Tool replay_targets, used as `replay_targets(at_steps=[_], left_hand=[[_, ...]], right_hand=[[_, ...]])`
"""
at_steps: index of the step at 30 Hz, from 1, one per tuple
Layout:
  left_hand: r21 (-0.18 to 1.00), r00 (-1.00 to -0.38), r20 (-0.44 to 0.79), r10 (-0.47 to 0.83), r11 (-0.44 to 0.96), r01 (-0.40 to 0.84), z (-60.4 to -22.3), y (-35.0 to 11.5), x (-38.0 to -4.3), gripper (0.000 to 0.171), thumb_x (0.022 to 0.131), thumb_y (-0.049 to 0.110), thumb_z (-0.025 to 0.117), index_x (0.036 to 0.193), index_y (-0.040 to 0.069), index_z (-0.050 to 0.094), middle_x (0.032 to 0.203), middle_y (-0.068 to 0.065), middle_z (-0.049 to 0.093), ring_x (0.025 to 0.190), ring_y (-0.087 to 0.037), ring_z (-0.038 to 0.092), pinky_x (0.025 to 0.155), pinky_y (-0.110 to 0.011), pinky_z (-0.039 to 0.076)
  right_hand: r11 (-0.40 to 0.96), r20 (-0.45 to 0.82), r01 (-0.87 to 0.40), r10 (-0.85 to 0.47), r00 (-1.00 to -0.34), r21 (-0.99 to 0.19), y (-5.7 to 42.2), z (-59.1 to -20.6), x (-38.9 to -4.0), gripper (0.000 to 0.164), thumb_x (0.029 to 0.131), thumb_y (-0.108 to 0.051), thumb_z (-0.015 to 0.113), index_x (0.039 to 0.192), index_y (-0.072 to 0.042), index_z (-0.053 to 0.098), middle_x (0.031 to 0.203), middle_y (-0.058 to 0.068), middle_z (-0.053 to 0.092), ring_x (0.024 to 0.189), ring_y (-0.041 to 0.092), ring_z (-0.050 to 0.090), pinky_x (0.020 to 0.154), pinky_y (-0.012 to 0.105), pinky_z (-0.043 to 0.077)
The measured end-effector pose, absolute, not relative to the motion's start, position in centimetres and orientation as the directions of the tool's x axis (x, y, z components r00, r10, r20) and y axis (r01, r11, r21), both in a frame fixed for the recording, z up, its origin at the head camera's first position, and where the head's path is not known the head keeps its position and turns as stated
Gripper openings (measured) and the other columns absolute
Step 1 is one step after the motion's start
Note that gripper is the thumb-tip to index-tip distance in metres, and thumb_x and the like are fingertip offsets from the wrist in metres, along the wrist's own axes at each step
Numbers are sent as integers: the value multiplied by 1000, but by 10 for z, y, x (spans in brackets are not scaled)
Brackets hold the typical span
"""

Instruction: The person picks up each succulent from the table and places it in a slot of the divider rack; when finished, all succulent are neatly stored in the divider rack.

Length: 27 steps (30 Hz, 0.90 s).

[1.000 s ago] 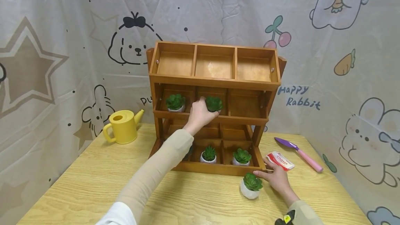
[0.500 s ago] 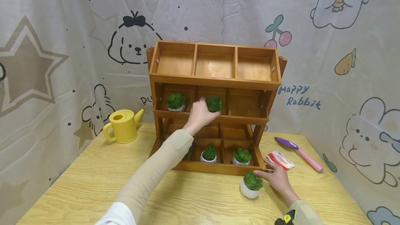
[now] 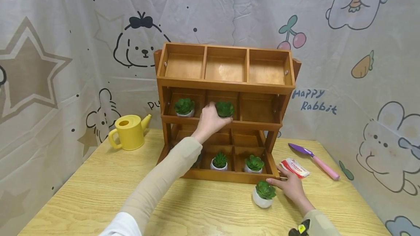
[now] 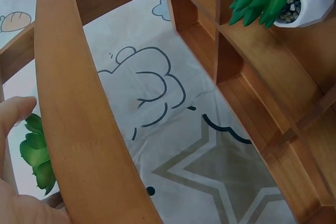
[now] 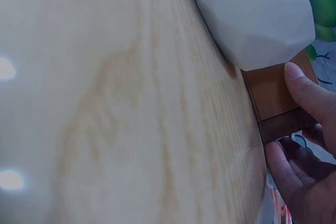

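My left hand [image 3: 211,119] holds a small potted succulent [image 3: 224,109] in the middle compartment of the middle tier of a wooden plant stand [image 3: 226,83]. In the left wrist view, thumb and fingers stand around the green leaves [image 4: 38,156] behind a wooden rail; the pot is hidden there. With thumb on the front board and fingers round the side, my right hand [image 3: 290,187] grips the stand's bottom right corner [image 5: 273,95]. Just left of that hand, a succulent in a white faceted pot [image 3: 262,199] stands on the table.
Another succulent [image 3: 184,107] sits in the middle tier's left compartment. The bottom tier bears succulents in its middle [image 3: 219,162] and right [image 3: 253,164] compartments. A yellow watering can [image 3: 130,134] stands left; a red-white packet [image 3: 294,168] and purple trowel with pink handle [image 3: 315,160] lie right.
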State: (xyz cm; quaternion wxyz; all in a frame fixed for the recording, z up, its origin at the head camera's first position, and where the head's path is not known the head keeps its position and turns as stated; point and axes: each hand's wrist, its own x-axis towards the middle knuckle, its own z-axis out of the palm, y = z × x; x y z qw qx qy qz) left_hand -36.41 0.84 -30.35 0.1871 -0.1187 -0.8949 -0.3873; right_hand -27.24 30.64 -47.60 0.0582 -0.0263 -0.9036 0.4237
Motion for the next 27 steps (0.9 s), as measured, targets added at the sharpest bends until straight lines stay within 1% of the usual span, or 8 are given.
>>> replay_targets(at_steps=[6,10,12,14,17,19,22,27], left_hand=[[690,-886,462,43,611,389,-308,10,-363,83,73,39,81,134,-3,42,124,-22,54,114,-36,55,94,-45,49],[691,-839,544,17,558,460,-314,8,-363,88,74,39,81,139,-2,38,133,-22,48,123,-37,48,101,-47,43],[672,-793,610,0,530,517,-318,7,-363,88,74,38,81,139,-1,37,135,-21,47,125,-36,47,103,-47,42],[629,-731,683,-22,527,572,-323,5,-362,87,73,39,82,139,0,39,134,-19,47,125,-34,47,103,-46,41],[525,-622,781,-52,595,609,-328,3,-359,82,72,43,81,134,4,45,129,-14,50,121,-30,48,103,-44,40],[468,-571,819,-60,644,605,-331,4,-354,79,72,47,80,131,7,47,126,-10,52,118,-28,48,100,-44,39],[415,-525,850,-46,674,612,-335,9,-346,76,71,50,79,128,9,50,121,-7,55,113,-25,48,93,-43,37],[339,-469,882,38,639,690,-345,21,-327,73,69,47,81,125,7,53,118,-6,57,108,-24,51,87,-43,37]], right_hand=[[642,79,2,97,-992,-767,307,-475,-271,84,79,-37,78,142,4,41,126,34,54,110,41,61,94,49,48],[646,78,2,95,-992,-763,308,-476,-272,84,78,-38,78,141,4,41,127,35,53,111,42,60,94,49,48],[648,79,1,93,-993,-761,308,-477,-273,84,78,-38,78,141,4,42,128,35,53,112,43,60,93,49,49],[652,82,-3,91,-992,-758,307,-477,-273,84,78,-38,78,141,5,42,128,35,53,112,43,60,93,49,49],[654,81,-1,91,-993,-756,307,-477,-273,84,78,-39,78,140,5,42,128,36,52,112,43,59,92,48,50],[654,76,3,93,-993,-757,307,-477,-273,84,78,-39,78,141,5,42,129,36,52,112,44,59,93,49,49],[655,67,11,93,-993,-756,307,-476,-272,84,79,-40,77,141,5,41,131,36,50,114,44,58,93,49,49],[650,75,4,94,-993,-760,306,-475,-272,84,79,-38,78,141,5,42,129,36,51,112,44,59,93,49,49]])
